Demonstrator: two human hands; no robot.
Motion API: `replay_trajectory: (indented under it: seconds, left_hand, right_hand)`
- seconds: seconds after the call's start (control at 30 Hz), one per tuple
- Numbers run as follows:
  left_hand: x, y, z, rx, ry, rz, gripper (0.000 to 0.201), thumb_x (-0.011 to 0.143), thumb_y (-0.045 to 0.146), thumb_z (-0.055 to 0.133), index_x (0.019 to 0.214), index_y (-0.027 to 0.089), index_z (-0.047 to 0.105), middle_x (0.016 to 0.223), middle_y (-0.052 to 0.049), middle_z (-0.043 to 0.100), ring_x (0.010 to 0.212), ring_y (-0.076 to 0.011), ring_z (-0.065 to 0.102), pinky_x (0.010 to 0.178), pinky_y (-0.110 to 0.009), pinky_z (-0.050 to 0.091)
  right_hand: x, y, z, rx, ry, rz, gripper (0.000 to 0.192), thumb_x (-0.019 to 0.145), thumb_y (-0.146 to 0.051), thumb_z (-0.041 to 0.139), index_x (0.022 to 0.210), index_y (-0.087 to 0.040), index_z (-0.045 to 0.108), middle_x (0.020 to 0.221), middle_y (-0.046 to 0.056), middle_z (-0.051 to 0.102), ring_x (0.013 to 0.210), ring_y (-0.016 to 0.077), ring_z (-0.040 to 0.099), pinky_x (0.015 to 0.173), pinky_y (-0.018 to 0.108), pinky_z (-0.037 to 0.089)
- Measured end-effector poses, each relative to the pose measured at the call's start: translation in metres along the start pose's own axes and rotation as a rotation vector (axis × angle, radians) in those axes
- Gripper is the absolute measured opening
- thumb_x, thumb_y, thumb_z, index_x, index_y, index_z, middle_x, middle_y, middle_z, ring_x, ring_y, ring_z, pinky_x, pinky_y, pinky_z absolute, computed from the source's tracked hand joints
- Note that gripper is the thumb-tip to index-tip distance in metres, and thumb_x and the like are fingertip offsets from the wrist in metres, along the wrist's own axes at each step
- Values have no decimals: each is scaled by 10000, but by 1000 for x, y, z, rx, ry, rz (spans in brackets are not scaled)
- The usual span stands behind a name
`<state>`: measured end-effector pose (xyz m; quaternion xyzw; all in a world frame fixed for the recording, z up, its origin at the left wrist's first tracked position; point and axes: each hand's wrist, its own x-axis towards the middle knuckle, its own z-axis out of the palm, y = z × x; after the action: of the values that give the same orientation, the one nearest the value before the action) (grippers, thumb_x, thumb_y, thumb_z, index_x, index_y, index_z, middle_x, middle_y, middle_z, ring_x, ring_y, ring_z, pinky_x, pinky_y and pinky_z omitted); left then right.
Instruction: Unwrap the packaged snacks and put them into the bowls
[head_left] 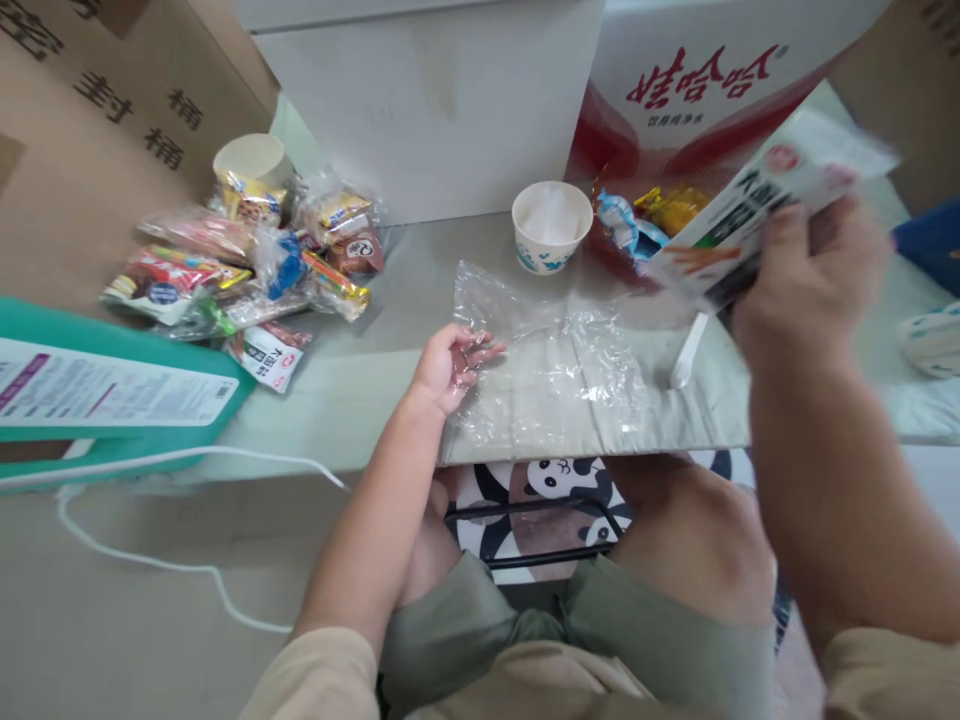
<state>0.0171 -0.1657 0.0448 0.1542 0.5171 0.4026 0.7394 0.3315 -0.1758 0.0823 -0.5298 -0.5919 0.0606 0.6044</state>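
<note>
My right hand [814, 265] is closed on a white snack packet [739, 205] with dark printed characters, tilted above the right side of the table; the hand is slightly blurred. My left hand [456, 368] rests at the left edge of a clear plastic bag [555, 370], its fingers apart and touching the film. The bag lies flattened and crinkled along the table's front edge. Behind it stands a paper cup [551, 228] with a blue pattern. Several wrapped snacks [637, 225] sit by the right hand, partly covered by the packet. Below them lies a white plastic spoon [688, 352].
A pile of wrapped snacks [255, 260] lies at the left, with a paper cup [253, 160] behind. A green jug [120, 390] stands at the near left. Cardboard boxes [127, 90] and a white box [427, 110] line the back. A white cable [217, 570] hangs below the edge.
</note>
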Motion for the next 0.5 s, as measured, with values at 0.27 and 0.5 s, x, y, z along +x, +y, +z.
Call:
replay_trajectory:
  seconds: [0.27,0.5]
  left_hand:
    - [3,2,2,20,18,7,146,578,150,585,695,172,500,753,1,647,688,-145,763,309,-117,143]
    - [6,1,4,27,28,6,147,567,160,583,680,177,492,753,-3,666,694,-150,769,304,-112,163]
  right_hand:
    - [103,19,10,-713,-489,259,286,860,-131,722,1116,-241,787,1053,3,805,1056,225,745,982,442,549]
    - [120,72,27,-442,-454,209,284,587,-74,882,834,-152,767,776,-10,749,951,182,730,985,338,502]
